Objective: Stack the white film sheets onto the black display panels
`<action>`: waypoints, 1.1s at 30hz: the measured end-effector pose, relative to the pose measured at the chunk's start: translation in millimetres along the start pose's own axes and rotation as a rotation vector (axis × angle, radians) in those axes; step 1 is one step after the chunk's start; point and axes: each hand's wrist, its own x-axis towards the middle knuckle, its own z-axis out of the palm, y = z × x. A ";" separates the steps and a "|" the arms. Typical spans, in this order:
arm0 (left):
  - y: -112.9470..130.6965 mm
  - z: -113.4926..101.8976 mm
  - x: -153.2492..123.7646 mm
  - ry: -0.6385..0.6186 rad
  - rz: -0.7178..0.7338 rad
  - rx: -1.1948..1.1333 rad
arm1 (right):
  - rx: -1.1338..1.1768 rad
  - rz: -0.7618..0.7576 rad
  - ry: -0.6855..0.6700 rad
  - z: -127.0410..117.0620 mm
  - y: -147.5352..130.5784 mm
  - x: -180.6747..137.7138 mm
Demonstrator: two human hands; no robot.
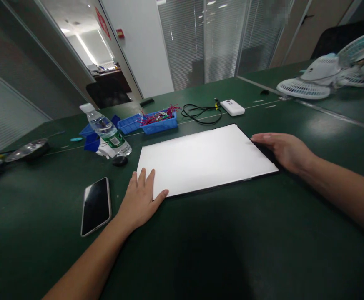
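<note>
Flat white panel (205, 160) with thin dark rim, lying on the green table (200, 250). Left hand (139, 202) open, palm down at its near left corner, thumb touching. Right hand (283, 150) open, resting on its right edge. Dark phone (96, 205) just left of the left hand. Farther back, a bottle (106, 132), label too blurred to read.

A plain white panel (205, 160) with a thin black edge lies on a dark green table (200, 250). Nearby are a glossy black phone (96, 205), a clear water bottle (108, 133) with a white cap and green-and-white label, and a blue tray (159, 123) of red and pink wires. Farther back are a white power bank (232, 107), a black cable (197, 110) and a white fan (319, 77).
</note>
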 end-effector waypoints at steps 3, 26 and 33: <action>0.1 0.0 0.0 -0.001 -0.008 0.002 | 0.235 0.079 0.045 2.2 -11.0 -6.2; 5.0 -14.0 0.9 0.066 -0.033 0.035 | 0.184 -0.093 -0.052 -9.5 8.6 -2.5; 10.4 -40.1 -6.7 0.444 0.319 0.024 | 0.219 -0.104 0.043 -6.4 7.3 -2.3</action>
